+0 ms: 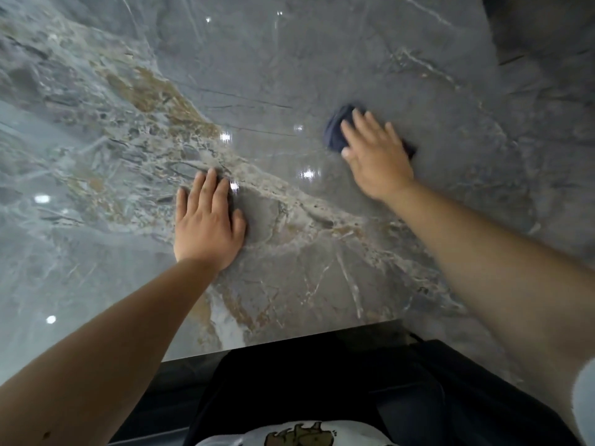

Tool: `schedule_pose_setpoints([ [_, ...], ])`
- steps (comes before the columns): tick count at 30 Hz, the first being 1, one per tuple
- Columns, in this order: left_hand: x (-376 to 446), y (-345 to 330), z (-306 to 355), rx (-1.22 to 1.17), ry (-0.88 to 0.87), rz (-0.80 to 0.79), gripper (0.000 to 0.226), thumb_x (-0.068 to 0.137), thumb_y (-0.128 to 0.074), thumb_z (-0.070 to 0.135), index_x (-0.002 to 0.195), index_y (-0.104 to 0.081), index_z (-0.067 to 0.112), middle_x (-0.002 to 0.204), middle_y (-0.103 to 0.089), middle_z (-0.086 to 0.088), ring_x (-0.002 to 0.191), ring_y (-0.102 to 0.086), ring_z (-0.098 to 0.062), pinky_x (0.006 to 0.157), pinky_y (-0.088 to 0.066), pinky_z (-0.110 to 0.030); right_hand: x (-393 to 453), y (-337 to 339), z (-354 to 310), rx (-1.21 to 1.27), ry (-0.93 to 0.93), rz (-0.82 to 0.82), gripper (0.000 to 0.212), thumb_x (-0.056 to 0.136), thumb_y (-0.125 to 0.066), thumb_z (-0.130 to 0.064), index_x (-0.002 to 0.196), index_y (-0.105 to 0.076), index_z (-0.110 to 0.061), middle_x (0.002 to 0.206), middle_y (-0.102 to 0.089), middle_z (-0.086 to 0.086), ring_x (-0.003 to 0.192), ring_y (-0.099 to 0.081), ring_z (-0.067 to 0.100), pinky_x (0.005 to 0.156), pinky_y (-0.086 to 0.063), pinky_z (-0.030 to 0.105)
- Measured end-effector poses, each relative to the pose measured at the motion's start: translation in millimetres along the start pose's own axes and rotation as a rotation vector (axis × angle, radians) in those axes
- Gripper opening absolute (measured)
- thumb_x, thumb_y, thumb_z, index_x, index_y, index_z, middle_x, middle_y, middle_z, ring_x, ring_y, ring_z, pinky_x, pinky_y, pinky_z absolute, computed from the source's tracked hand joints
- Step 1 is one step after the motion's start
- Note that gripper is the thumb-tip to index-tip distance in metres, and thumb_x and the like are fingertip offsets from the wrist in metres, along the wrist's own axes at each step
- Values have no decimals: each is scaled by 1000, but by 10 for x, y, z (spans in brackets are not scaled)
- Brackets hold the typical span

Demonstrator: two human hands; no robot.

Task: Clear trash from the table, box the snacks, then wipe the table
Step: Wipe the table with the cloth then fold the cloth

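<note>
Both hands lie flat: right hand presses the dark blue cloth; left hand rests on the shiny bench.

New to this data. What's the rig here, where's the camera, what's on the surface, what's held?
There is no robot: a person works with bare hands. The one picture comes from a wide-angle camera worn on the head, looking forward and down, so the arms enter from the bottom. The surface is a glossy grey marble table. The left hand rests flat on it, fingers straight, holding nothing. The right hand presses a dark blue cloth onto the table with straight fingers; it looks like wiping. No trash or snacks show in this view.
</note>
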State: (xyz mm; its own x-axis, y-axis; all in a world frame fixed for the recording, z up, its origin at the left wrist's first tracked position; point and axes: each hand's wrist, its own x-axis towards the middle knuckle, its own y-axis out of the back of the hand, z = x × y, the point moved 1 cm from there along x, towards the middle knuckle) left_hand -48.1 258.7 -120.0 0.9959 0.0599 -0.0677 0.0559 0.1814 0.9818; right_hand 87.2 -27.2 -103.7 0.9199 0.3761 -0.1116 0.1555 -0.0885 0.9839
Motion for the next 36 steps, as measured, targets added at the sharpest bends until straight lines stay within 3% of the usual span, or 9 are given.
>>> schedule_pose_setpoints([
  [4,-4,-2,2,-4,-14,6,59,92,-34,39,144,-33,10,156,-26,-11,146,-13,-26,118,-8,-50,-923,-197,-816,13,126,-69,49,95,-37,-35,141,-35,-18,153,-29,7,140,-22,25,113,-14,47],
  [10,1,29,-56,-63,-57,-5,58,94,-32,39,145,-33,10,157,-24,-11,146,-12,-26,118,-5,-49,-1785,-471,-1814,78,101,-78,47,95,-38,-35,139,-39,-19,151,-32,4,141,-21,23,113,-17,48],
  [17,-109,299,-499,-167,-160,-91,56,96,-37,35,146,-31,10,158,-22,-13,146,-13,-29,118,-9,-47,-1842,-428,-1902,100,38,-106,47,95,-42,-32,139,-40,-15,150,-33,8,139,-27,26,111,-18,50],
  [23,-637,485,-1572,-76,-46,-61,56,96,-39,35,145,-31,8,156,-25,-17,144,-16,-34,117,-9,-51,-1894,-341,-883,96,-494,-5,56,95,-23,-37,143,-30,-7,152,-25,18,139,-23,35,111,-18,52],
  [27,-1026,466,-2194,-12,85,-77,62,91,-31,42,143,-33,7,156,-24,-16,144,-15,-34,116,-9,-53,-1831,-402,-893,90,-655,45,54,98,-26,-32,145,-23,-5,154,-18,21,140,-16,37,113,-13,52],
  [30,-1129,412,-2340,6,97,-66,62,93,-28,44,143,-31,9,157,-24,-15,145,-14,-33,116,-7,-53,-1793,-471,-1463,67,-552,45,53,98,-30,-29,143,-24,-3,153,-19,23,140,-16,38,112,-13,55],
  [36,-1147,356,-2371,4,79,-18,58,96,-27,41,145,-28,11,158,-20,-12,146,-10,-30,117,-5,-49,-1707,-772,-3343,64,-67,3,51,95,-37,-30,141,-30,-7,150,-29,20,139,-21,36,113,-8,53],
])
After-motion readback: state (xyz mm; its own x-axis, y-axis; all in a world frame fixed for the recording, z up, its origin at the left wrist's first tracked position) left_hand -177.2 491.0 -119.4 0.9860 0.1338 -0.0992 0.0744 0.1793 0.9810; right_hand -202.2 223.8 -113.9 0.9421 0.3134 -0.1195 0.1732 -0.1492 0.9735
